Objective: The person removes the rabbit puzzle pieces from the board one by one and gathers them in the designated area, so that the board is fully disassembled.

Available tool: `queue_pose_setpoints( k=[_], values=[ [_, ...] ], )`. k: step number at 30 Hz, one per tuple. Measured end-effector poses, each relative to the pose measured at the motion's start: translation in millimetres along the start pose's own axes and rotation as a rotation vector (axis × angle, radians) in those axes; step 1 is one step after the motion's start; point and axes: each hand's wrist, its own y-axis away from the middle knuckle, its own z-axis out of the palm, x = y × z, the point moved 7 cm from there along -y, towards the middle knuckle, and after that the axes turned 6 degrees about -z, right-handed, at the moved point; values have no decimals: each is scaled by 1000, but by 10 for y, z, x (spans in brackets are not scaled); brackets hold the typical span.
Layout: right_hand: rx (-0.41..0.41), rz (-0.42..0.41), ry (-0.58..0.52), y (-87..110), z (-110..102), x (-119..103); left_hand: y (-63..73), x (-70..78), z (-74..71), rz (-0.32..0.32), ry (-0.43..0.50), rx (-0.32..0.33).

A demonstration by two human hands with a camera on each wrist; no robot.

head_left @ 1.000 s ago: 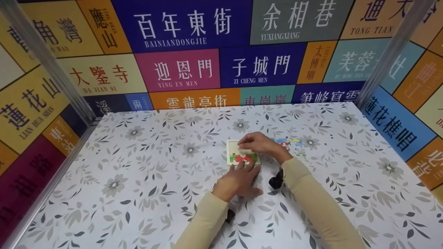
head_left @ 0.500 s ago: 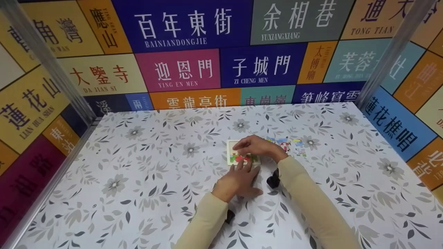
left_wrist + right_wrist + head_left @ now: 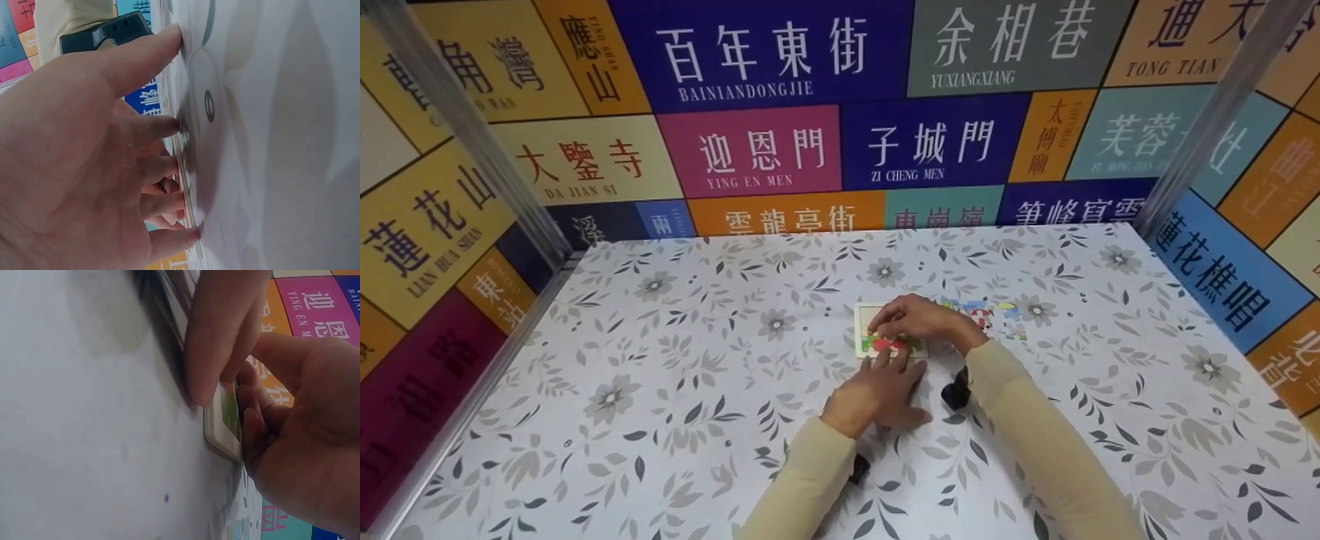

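Observation:
A small square jigsaw puzzle board (image 3: 858, 330) with a pale rim lies on the table, red and green pieces along its near side. My left hand (image 3: 877, 394) rests with spread, straight fingers on the board's near edge; the left wrist view shows its fingertips (image 3: 169, 242) at that edge. Over the board my right hand (image 3: 919, 319) has its fingers curled down, pinching a puzzle piece that the fingers mostly hide. In the right wrist view, these curled fingers (image 3: 253, 430) sit close against the board's face, near its green part.
Several loose, colourful puzzle pieces (image 3: 1006, 324) lie right of the board, partly behind my right hand. A floral cloth (image 3: 697, 420) covers the table. Behind it stands a wall of coloured signs (image 3: 765, 150), with metal posts (image 3: 1200, 127) at the corners.
My right hand has lowered the puzzle piece from above the board to its surface, moving slightly left. My left hand has stayed on the near edge. The head view has shifted slightly.

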Motion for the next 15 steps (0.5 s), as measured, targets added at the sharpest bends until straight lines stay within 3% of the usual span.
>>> queue_pose_setpoints(
  k=[7,15],
  values=[
    [1,-17,-6,7,1,-4,-15,-4,1,-3,-10,-21],
    [57,53,-82,35,2,9,17,-1,-15,9,-12,-1]
  ],
)
